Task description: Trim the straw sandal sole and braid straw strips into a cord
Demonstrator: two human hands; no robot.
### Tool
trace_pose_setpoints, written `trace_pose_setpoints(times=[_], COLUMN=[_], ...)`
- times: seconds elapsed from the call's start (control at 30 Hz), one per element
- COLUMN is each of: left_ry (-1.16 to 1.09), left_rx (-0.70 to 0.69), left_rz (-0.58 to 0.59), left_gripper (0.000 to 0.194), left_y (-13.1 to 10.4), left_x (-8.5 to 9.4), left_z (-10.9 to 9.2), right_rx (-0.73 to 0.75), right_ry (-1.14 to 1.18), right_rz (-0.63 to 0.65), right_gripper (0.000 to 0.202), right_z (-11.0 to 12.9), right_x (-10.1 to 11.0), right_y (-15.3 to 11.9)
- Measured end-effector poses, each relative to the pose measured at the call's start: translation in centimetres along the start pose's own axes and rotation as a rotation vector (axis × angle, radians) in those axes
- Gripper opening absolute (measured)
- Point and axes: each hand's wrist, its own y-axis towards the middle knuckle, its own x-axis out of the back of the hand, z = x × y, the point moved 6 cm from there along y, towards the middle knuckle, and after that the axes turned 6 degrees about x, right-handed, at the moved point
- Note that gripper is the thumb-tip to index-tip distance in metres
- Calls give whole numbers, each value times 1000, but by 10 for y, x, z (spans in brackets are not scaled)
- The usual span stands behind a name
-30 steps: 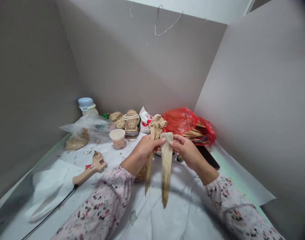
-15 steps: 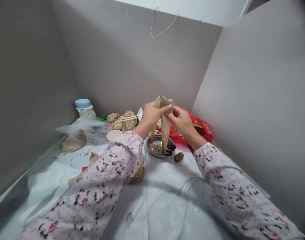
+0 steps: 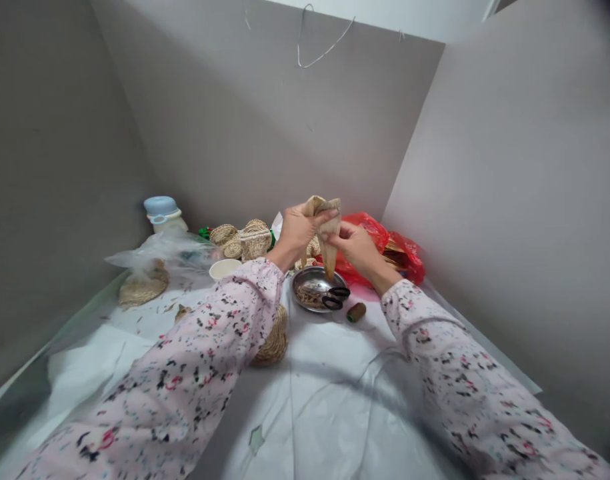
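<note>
A pale, dry husk-like strip (image 3: 329,257), folded over at the top, hangs between my two hands. My left hand (image 3: 299,230) pinches its upper part, thumb across the front. Just to the right, my right hand (image 3: 353,243) has its fingers closed on the strip's edge. Below them stands a round metal bowl (image 3: 312,279) with small dry scraps in it. Black-handled scissors (image 3: 336,298) rest across the bowl's right rim. A brown thread spool (image 3: 356,312) lies to the right of the bowl. Part of a woven straw piece (image 3: 272,343) shows beside my left sleeve.
Several woven straw pieces (image 3: 255,240) sit at the back near a white bowl (image 3: 225,269). A clear plastic bag (image 3: 167,253) and a blue-lidded bottle (image 3: 162,212) are at left. Red plastic bags (image 3: 359,230) stand behind my right hand. Grey panels (image 3: 509,167) enclose the table.
The folded strip's hanging end has risen, showing more of the bowl and scissors. My right hand has shifted slightly down along the strip. The camera view has moved a little.
</note>
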Motion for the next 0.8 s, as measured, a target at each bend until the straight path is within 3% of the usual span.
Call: trace_pose_setpoints(times=[0.1, 0.17, 0.27, 0.33, 0.37, 0.43, 0.5, 0.57, 0.63, 0.8], left_ry=[-4, 5, 35, 39, 35, 50, 59, 76, 67, 48], left_rx=[-21, -100, -190, -220, -240, -206, -120, -45, -32, -172], left_rz=[-46, -119, -178, -216, -238, -207, -143, -88, -93, -218], left_gripper=[20, 19, 21, 21, 22, 22, 21, 20, 20, 23], left_y=[5, 13, 26, 29, 28, 23, 17, 11, 11, 23], left_x=[2, 13, 33, 44, 47, 44, 33, 21, 18, 42], left_z=[-5, -19, -39, -45, -46, -39, -26, -16, -17, -45], right_rx=[-63, -95, -133, -131, -121, -79, -39, -24, -70, -177], right_ry=[-153, -316, -383, -435, -452, -411, -231, -75, -92, -383], right_rz=[18, 131, 235, 256, 256, 230, 221, 234, 231, 433], right_gripper=[34, 30, 20, 22, 33, 62, 70, 54, 29, 17], right_z=[-15, -33, -51, -48, -42, -24, -6, 3, -3, -29], right_x=[-8, -12, -2, 9, 14, 17, 8, -7, -17, -8], right_y=[-7, -22, -41, -42, -38, -27, -16, -11, -16, -41])
